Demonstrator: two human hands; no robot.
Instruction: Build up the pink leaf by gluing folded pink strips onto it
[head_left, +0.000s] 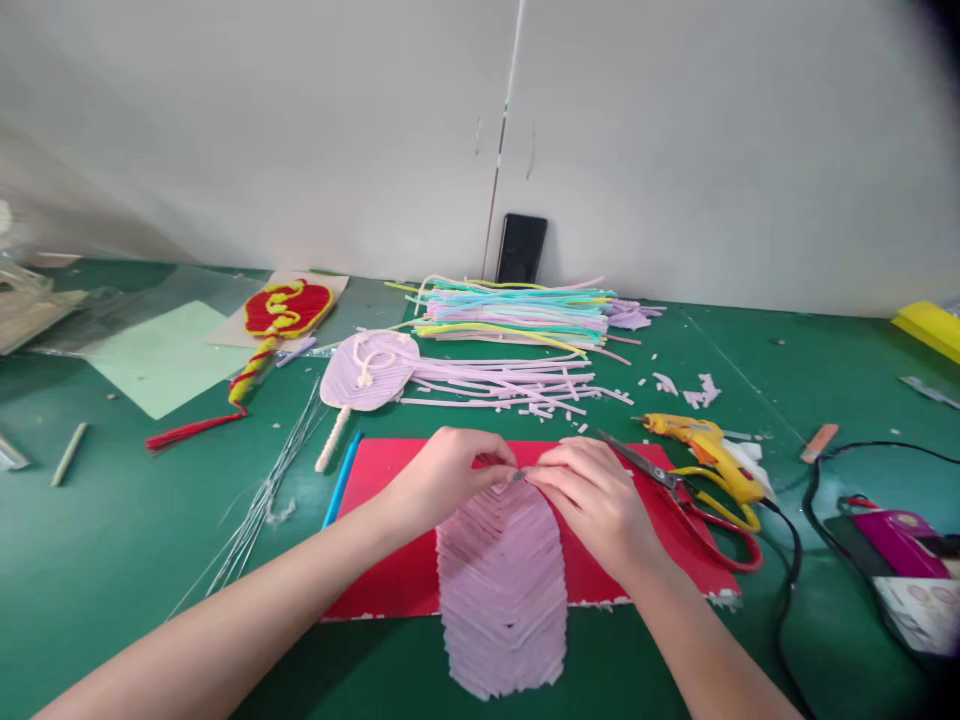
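A lilac panel of pipe cleaners point(502, 590), laid in V-shaped rows, lies partly on a red sheet point(397, 550) and hangs over its near edge onto the table. My left hand point(450, 475) is closed in a pinch at the panel's far end. Opposite it, my right hand point(596, 495) pinches too, its fingertips almost meeting the left ones. Between them shows a small greyish bit, too small to name. Red-handled scissors point(694, 505) rest on the sheet's right side, and a blue stick point(343, 480) lies along its left edge.
Behind the sheet are a lilac fan point(370, 370), loose lilac pipe cleaners point(510, 378) and a multicoloured bundle point(517, 315). A yellow glue gun point(701, 450) with a black cord lies right. Thin wires point(266, 500) and a red fan point(289, 308) are left. A phone point(522, 248) leans on the wall.
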